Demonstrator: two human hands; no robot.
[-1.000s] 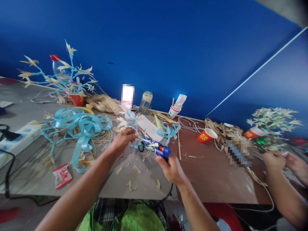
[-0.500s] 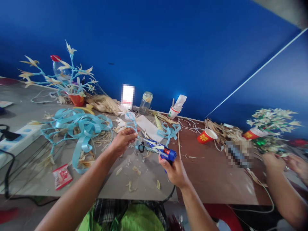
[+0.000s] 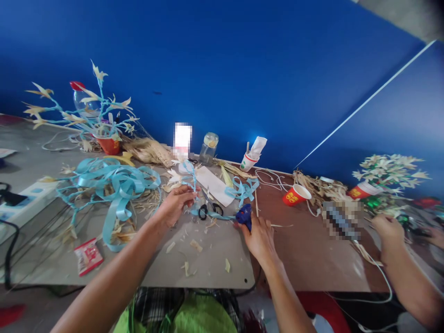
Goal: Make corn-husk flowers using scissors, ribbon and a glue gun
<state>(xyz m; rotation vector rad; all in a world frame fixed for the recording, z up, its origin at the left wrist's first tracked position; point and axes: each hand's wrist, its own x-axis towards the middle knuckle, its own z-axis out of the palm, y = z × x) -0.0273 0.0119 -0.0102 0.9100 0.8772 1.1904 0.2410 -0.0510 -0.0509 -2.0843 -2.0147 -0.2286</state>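
Note:
My left hand (image 3: 177, 202) is closed in a pinch on a thin stem wrapped in light blue ribbon (image 3: 190, 175) with a pale husk flower (image 3: 174, 176) beside it, just above the grey table (image 3: 215, 263). My right hand (image 3: 258, 237) is wrapped round a blue glue gun (image 3: 244, 214), which is low over the table where the grey top meets the brown top. Black-handled scissors (image 3: 210, 209) lie between my two hands.
A heap of light blue ribbon (image 3: 114, 182) lies left. A red pot with a ribbon-wrapped branch (image 3: 108, 143), a glass jar (image 3: 209, 147), paper cups (image 3: 295, 195) and dry husks line the back. Another person's hands (image 3: 391, 231) work at the right. A power strip (image 3: 26, 199) sits far left.
My right hand has carried the glue gun from beside the stem down and to the right, onto the table. My left hand has stayed put with the stem.

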